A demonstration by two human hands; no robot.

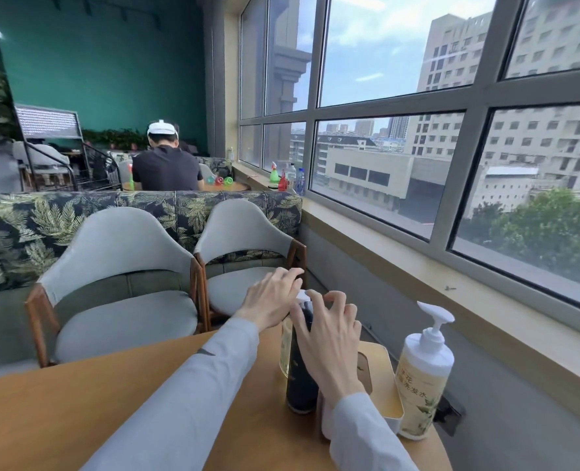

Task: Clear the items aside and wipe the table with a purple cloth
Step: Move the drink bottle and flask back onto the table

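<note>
A round wooden table (pixel 60 413) fills the lower part of the head view. At its right edge stand a dark pump bottle (pixel 300 379), a clear yellowish bottle (pixel 285 351) behind it, a white tissue box with a wooden lid (pixel 389 396) and a white pump bottle with a floral label (pixel 421 379). My left hand (pixel 271 300) hovers with fingers spread just above and left of the dark bottle's pump. My right hand (pixel 329 338) is spread over that bottle's top, fingers curled near the pump, gripping nothing. No purple cloth is visible.
Two grey chairs (pixel 122 300) (pixel 248 253) stand across the table, backed by a leaf-patterned sofa (pixel 20 239). A window sill (pixel 418 266) and wall run along the right. A person in black (pixel 166 164) sits at a farther table with spray bottles (pixel 282 178).
</note>
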